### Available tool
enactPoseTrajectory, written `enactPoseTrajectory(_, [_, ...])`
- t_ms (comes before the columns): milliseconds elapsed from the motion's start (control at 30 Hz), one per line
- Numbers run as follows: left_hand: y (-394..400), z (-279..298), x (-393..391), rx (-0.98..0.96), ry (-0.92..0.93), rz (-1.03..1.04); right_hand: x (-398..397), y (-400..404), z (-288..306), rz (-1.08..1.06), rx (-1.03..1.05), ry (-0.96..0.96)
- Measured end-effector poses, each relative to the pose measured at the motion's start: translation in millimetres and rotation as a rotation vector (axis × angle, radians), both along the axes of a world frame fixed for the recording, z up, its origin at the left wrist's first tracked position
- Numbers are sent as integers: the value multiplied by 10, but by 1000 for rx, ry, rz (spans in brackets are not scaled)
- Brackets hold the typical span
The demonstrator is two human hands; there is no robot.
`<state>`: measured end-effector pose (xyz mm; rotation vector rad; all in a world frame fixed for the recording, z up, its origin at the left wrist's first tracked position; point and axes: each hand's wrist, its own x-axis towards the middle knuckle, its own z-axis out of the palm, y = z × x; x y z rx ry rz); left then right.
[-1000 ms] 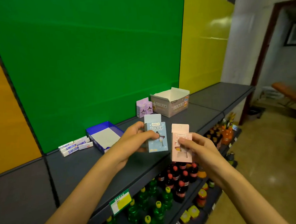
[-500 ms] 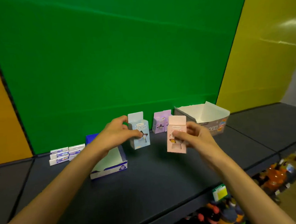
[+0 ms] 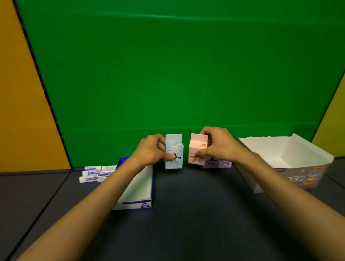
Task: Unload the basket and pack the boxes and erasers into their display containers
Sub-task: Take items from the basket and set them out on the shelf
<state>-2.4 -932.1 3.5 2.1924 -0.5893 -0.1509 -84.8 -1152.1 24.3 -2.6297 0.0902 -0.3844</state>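
Arms both extended over dark shelf [image 3: 193, 220]. Left hand [image 3: 148, 152] pinches upright blue box [image 3: 174, 151]. Right hand [image 3: 219, 145] grips upright pink box [image 3: 197, 149].

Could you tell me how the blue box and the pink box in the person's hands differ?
The blue box is pale blue with a dark figure printed on its front; the pink box is pale pink with an orange mark near its top. The left hand holds the blue box, the right hand the pink box. The pink box stands just in front of the purple boxes. Both are upright, similar in size, with a tall top flap.
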Motion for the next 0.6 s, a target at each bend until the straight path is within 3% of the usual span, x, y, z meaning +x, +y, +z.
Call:
enactPoseTrajectory(300, [-357, -273, 186, 39, -111, 153, 373, -209, -200, 32, -515, -98])
enactPoseTrajectory(600, [-631, -532, 215, 27, -143, 232, 391, -297, -400, 5, -632, -74])
